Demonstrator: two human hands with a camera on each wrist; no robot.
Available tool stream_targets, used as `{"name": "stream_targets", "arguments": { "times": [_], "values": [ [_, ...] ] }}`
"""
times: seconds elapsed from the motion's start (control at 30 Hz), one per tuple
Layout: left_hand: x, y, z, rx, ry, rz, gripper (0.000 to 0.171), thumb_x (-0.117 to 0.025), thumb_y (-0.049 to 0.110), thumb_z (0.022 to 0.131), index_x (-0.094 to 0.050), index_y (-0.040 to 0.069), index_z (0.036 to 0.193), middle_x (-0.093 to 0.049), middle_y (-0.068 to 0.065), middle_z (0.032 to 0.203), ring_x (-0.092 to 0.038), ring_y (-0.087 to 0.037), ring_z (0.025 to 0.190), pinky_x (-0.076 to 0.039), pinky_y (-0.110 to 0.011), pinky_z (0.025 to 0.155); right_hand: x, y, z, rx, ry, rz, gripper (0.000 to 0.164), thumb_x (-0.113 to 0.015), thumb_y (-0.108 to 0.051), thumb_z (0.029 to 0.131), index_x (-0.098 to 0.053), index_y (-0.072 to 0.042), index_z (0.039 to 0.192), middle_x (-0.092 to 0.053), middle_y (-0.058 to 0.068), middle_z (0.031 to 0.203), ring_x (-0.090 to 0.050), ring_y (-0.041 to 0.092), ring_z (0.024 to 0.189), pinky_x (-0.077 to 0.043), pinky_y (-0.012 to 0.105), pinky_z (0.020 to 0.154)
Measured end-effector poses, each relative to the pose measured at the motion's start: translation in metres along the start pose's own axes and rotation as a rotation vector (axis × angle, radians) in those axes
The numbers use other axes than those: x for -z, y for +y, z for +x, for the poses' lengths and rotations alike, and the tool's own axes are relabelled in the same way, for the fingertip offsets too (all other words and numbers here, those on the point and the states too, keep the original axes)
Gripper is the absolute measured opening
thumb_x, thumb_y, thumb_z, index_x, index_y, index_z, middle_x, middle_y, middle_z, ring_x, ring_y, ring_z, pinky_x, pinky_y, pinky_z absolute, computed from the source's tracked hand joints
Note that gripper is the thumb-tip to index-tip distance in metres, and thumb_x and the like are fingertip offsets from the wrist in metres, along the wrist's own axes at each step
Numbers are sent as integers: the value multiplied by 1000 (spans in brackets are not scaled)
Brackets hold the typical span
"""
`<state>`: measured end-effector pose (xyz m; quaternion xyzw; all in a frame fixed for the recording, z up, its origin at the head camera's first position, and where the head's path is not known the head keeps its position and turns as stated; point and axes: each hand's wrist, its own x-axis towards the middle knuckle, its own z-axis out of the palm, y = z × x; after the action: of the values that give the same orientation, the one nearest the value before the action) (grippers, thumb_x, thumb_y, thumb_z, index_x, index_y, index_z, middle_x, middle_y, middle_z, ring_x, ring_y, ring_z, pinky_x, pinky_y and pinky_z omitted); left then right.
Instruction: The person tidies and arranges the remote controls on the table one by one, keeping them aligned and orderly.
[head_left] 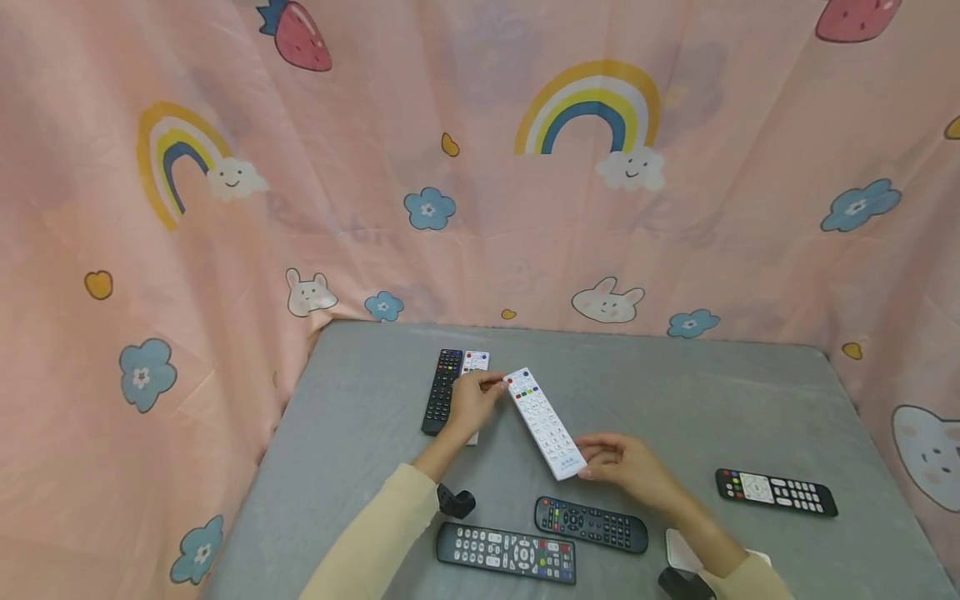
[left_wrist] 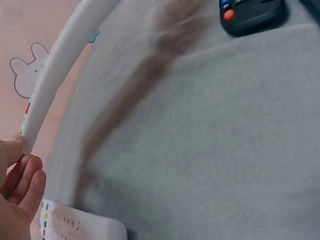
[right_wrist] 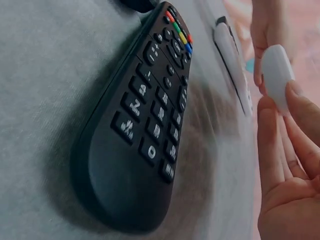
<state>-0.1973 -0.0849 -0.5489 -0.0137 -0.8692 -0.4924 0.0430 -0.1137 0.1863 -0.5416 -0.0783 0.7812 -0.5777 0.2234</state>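
Note:
Both hands hold a white remote control (head_left: pixel 546 425) slanted above the grey table. My left hand (head_left: pixel 474 402) pinches its upper left end, the end with the coloured buttons. At the lower right end, my right hand (head_left: pixel 618 462) pinches a corner between thumb and fingers. In the left wrist view the white remote (left_wrist: pixel 55 70) appears edge-on, raised off the cloth. The right wrist view shows its blunt end (right_wrist: pixel 276 75) between thumb and fingertips. Under the left hand lies a second white remote (head_left: pixel 474 360), partly hidden, beside a long black remote (head_left: pixel 442 392).
Near the front lie a dark grey remote (head_left: pixel 506 552) and a smaller black remote (head_left: pixel 591 525). Another black remote (head_left: pixel 776 492) lies at the right. A white object (head_left: pixel 681 550) sits partly hidden beneath the right forearm. A pink printed curtain (head_left: pixel 480 250) hangs behind the table.

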Motion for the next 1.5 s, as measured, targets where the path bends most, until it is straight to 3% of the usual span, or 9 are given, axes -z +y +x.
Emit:
{"name": "stream_targets", "arguments": {
  "times": [0.23,0.4,0.63,0.97,1.17,1.5],
  "values": [
    [9,-2,13,-38,-30,47,18,-71,10,90,-75,4,107,-76,-14,99,-71,-21,86,-57,-23,69,-13,-8,10,53,46,-87,55,-82,-22,80,-63,1,127,-74,14,99,-69,8,80,-56,22,69],
    [14,-2,22,-59,-49,73,20,-67,10,93,-73,1,111,-75,-16,105,-72,-26,94,-60,-29,76,-26,-12,21,105,91,-156,52,-83,-19,79,-66,3,122,-76,12,94,-70,9,77,-56,20,66],
    [16,-6,34,-37,-54,120,22,-64,11,95,-73,3,115,-74,-16,113,-71,-27,102,-60,-33,83,-46,-16,33,140,161,-244,46,-83,-15,78,-69,2,118,-76,8,88,-69,6,72,-55,20,62],
    [17,-6,50,2,-96,227,23,-62,17,97,-73,9,117,-74,-10,117,-69,-25,110,-57,-37,92,-66,-20,45,151,262,-263,46,-85,-10,74,-70,3,115,-75,7,82,-69,7,66,-53,19,57],
    [16,-3,55,-5,-116,239,25,-60,15,99,-71,7,120,-72,-12,120,-68,-27,112,-56,-40,94,-77,-22,50,156,337,-292,43,-85,-5,71,-72,4,110,-74,5,76,-67,7,63,-52,18,55],
    [14,-1,62,8,-148,291,26,-59,15,99,-69,9,123,-71,-10,123,-67,-26,114,-56,-39,94,-89,-26,55,165,378,-320,42,-85,-6,70,-72,4,109,-74,5,73,-66,7,61,-50,17,54]
  ]
}}
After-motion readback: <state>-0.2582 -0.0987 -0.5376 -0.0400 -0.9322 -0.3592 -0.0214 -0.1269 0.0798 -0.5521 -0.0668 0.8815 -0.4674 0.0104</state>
